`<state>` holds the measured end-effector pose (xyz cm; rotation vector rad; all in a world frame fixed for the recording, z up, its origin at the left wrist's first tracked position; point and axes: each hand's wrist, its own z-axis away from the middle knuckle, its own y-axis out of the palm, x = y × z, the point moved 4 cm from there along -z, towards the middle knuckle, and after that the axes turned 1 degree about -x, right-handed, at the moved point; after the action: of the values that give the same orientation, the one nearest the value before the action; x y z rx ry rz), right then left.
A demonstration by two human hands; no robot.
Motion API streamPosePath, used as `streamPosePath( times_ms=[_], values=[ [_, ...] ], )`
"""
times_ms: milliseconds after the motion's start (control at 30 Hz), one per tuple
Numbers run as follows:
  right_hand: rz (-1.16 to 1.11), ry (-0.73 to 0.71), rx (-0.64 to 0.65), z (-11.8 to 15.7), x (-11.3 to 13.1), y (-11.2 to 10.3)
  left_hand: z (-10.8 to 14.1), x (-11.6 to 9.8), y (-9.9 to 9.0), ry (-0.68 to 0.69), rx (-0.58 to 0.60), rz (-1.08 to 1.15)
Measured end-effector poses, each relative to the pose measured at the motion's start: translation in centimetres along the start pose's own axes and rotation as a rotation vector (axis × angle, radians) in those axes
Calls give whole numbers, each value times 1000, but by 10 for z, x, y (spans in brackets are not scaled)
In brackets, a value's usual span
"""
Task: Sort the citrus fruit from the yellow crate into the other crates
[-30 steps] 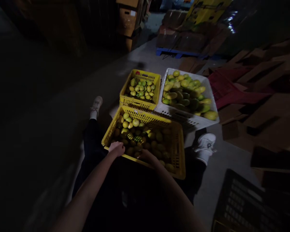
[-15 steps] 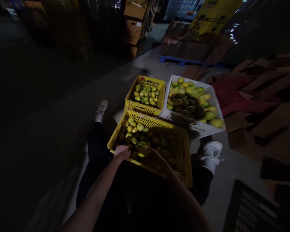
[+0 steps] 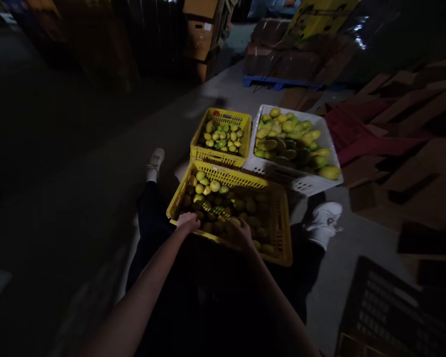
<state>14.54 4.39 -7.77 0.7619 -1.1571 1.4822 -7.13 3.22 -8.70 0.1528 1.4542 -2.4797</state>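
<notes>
A yellow plastic crate [image 3: 282, 228] sits between my legs, holding several yellow-green lemons [image 3: 214, 186], many of them in deep shadow. At its near left edge my left hand [image 3: 188, 222] is closed over the rim. My right hand [image 3: 244, 233] is inside the crate toward the near side, its fingers curled round a yellowish lemon [image 3: 235, 221]. Shadow hides part of that grip. Bars of light fall across the fruit just beyond my hands.
Behind stand a smaller yellow crate [image 3: 247, 129] of lemons and a white crate [image 3: 332, 144] heaped with longer yellow-green fruit. Flattened cardboard [image 3: 423, 178] and a red crate [image 3: 351, 131] lie to the right. A dark crate [image 3: 382, 297] is at lower right; a blue pallet [image 3: 278, 83] stands farther back.
My right hand has moved slightly right with the lemon, and its fingers show more clearly. My left hand stays on the rim. The view has tilted down a little.
</notes>
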Motion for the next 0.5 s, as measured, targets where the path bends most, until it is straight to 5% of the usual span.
streamPosePath(
  times_ms=[300,500],
  values=[
    [520,-140,-10,20,-6,20,-35,6,14,-29,292,-53],
    [806,-160,-20,25,-4,24,-78,-1,31,-53,299,-44]
  ],
)
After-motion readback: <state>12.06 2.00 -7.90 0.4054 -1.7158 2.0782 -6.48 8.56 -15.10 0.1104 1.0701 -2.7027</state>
